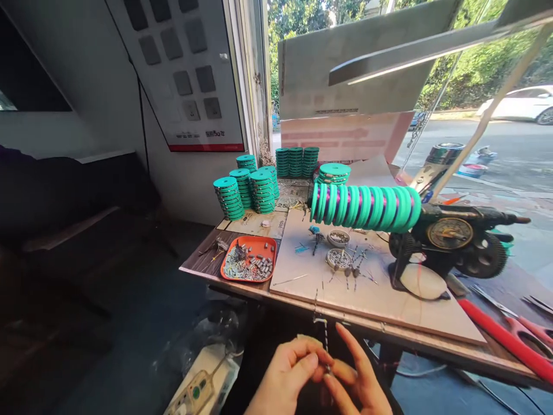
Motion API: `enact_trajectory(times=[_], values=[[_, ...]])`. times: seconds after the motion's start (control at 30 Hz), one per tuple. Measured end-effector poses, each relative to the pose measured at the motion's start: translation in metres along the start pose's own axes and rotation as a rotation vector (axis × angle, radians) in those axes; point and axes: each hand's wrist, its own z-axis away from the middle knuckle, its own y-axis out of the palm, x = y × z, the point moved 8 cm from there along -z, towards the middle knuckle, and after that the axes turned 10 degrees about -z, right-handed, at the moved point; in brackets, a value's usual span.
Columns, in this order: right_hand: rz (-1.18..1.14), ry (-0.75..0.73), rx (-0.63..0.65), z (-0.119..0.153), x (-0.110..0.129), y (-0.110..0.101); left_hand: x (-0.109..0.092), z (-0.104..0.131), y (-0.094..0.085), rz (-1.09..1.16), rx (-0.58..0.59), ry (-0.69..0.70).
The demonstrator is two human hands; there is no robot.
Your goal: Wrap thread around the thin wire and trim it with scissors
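My left hand (288,372) and my right hand (356,376) meet low in front of the table edge. Together they pinch a thin twisted wire piece (325,339) that stands upright between the fingertips. Above them, on the table, a row of teal spools (365,206) sits on the spindle of a dark hand-crank winding machine (453,239). Small round tins (339,259) of tiny parts and loose wire bits lie on the pale board (389,305).
Stacks of teal spools (246,191) stand at the table's back left. An orange tray (249,260) of small metal parts sits at the front left. Red-handled cutters (514,340) lie at the right. A power strip (196,389) lies on the floor.
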Motion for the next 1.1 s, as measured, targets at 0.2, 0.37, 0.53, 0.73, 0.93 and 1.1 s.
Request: enact_trajectory(times=[0.2, 0.37, 0.53, 0.73, 0.93, 1.1], values=[[-0.131, 0.067, 0.023, 0.0, -0.001, 0.005, 0.0, 0.001, 0.003, 0.003, -0.031, -0.012], [0.039, -0.039, 0.053, 0.0, 0.011, -0.004, -0.004, 0.003, -0.007, -0.109, -0.106, 0.014], [0.229, -0.039, 0.102, -0.017, 0.051, -0.022, -0.004, 0.006, -0.006, -0.083, -0.068, -0.021], [-0.241, 0.307, 0.27, -0.035, 0.046, 0.009, -0.003, 0.007, 0.006, 0.183, -0.036, -0.164], [-0.429, 0.379, 0.306, -0.037, 0.032, 0.021, -0.005, 0.005, 0.009, 0.19, -0.048, -0.182], [-0.42, 0.418, 0.278, -0.037, 0.024, 0.017, 0.0, 0.005, 0.011, 0.237, -0.022, -0.178]])
